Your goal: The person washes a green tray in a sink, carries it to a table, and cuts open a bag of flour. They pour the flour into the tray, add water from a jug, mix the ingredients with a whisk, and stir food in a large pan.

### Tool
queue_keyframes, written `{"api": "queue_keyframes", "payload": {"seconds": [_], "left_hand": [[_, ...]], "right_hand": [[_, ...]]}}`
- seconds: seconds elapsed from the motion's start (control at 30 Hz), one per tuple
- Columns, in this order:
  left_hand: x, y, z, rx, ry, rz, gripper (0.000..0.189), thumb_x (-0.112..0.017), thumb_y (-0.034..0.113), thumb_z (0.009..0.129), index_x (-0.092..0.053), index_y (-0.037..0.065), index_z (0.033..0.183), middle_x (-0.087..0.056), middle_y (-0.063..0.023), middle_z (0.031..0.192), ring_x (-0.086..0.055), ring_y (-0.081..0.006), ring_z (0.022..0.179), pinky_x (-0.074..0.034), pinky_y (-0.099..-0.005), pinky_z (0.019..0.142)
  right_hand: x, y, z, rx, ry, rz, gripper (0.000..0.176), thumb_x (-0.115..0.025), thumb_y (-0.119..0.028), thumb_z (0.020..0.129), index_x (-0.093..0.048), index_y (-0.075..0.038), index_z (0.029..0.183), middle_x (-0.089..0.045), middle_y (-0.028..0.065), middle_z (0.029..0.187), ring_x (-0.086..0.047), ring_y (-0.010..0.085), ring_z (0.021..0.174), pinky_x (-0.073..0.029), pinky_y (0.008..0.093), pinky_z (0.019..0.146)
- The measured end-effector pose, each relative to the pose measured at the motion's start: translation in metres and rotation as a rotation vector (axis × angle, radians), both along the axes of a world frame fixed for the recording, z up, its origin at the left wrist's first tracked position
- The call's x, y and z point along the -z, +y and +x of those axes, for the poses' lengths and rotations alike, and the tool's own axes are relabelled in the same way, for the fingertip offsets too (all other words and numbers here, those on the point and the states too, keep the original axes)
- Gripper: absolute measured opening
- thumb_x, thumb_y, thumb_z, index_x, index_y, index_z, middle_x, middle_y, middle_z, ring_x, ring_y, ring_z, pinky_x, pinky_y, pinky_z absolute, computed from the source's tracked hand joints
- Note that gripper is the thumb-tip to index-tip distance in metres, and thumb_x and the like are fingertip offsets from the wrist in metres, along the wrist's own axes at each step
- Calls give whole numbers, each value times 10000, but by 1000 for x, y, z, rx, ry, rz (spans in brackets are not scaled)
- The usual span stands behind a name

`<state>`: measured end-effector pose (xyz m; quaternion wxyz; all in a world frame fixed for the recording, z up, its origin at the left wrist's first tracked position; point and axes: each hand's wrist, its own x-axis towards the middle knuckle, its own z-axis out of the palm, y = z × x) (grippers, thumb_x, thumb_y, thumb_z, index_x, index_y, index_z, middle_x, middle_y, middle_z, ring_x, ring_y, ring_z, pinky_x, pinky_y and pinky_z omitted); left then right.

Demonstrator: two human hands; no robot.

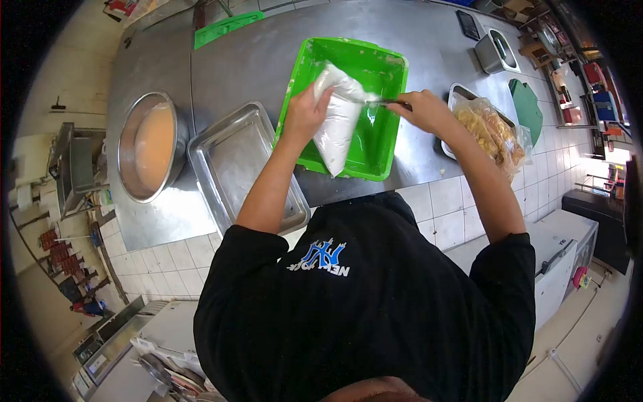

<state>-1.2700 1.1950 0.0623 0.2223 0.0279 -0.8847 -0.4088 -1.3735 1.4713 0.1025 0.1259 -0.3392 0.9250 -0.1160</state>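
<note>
Over the green tub (pixel 299 72), my left hand (pixel 307 115) grips a clear plastic bag of white powder (pixel 338 120) by its side. The bag narrows to a corner pointing toward me, near the tub's front wall. My right hand (pixel 423 111), fingers closed, holds a thin dark-handled knife (pixel 395 104) that points left. Its tip reaches the bag's upper right edge, where some white shows around it. A little clear liquid or shine lies on the tub floor below.
Left of the tub stand a steel tray (pixel 231 157) and a steel bowl (pixel 153 147) of orange mixture. On the right, a bag of yellowish food pieces (pixel 492 134) rests on a tray beside a green board (pixel 526 110). A steel container (pixel 497 52) and phone (pixel 467 25) lie farther back.
</note>
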Motion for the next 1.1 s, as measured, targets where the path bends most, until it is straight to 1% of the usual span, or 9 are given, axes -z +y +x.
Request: {"api": "queue_keyframes", "payload": {"seconds": [0.07,0.2,0.3,0.43,0.53,0.67,0.77,0.87,1.1], "left_hand": [[-11,-11,6,-47,69,194,359,-589,342,967,-653,-5,1033,-652,-234,751,-650,-389,651,-504,-425,579],[-15,-16,-23,60,-167,45,424,-549,399,975,-628,-16,951,-645,-271,786,-641,-449,743,-496,-481,632],[1,2,-34,95,-92,-18,445,-561,407,966,-594,-30,890,-633,-290,787,-624,-472,761,-494,-500,655],[2,15,-30,103,-386,-56,498,-656,380,902,-489,20,1204,-643,-292,999,-636,-459,906,-508,-521,767],[-7,38,3,-10,-590,-244,860,-738,431,816,-262,95,1448,-434,-317,1362,-515,-491,1171,-468,-595,888],[3,72,39,75,-948,-249,1299,-804,602,660,12,96,1535,-146,-333,1497,-327,-594,1284,-356,-655,1015],[15,80,29,43,-987,-327,1294,-799,603,669,10,83,1535,-197,-334,1480,-359,-577,1277,-357,-688,982],[23,78,17,10,-1001,-409,1289,-847,542,637,-44,75,1532,-284,-290,1449,-411,-515,1256,-379,-667,948],[38,67,-1,57,-1002,-337,1184,-888,457,617,-179,87,1490,-339,-293,1419,-452,-516,1228,-406,-624,960]], "right_hand": [[-1,24,-7,30,-44,20,481,-553,-541,922,-735,-99,970,-690,198,823,-673,376,813,-537,479,756],[-28,1,1,18,-136,72,501,-575,-529,912,-736,-55,925,-687,215,821,-672,398,804,-531,488,744],[-35,8,-9,44,-60,162,486,-588,-518,903,-726,-53,925,-680,231,804,-674,400,810,-531,496,743],[-67,39,24,73,148,243,424,-619,-502,883,-711,-90,921,-670,187,720,-683,368,745,-539,485,691],[-74,60,40,100,274,223,396,-622,-505,880,-687,-120,942,-662,139,682,-674,351,668,-535,466,611],[-3,80,46,171,359,30,373,-599,-508,896,-641,-141,947,-652,110,663,-659,339,607,-518,457,526],[20,80,24,141,378,-5,366,-575,-502,916,-623,-139,929,-658,106,673,-665,324,607,-514,455,498],[6,85,30,116,356,124,367,-569,-503,921,-634,-142,940,-661,117,680,-670,323,614,-520,458,503],[-47,146,60,23,366,194,356,-592,-470,918,-673,-141,1026,-665,165,701,-671,355,651,-544,464,596]]}}
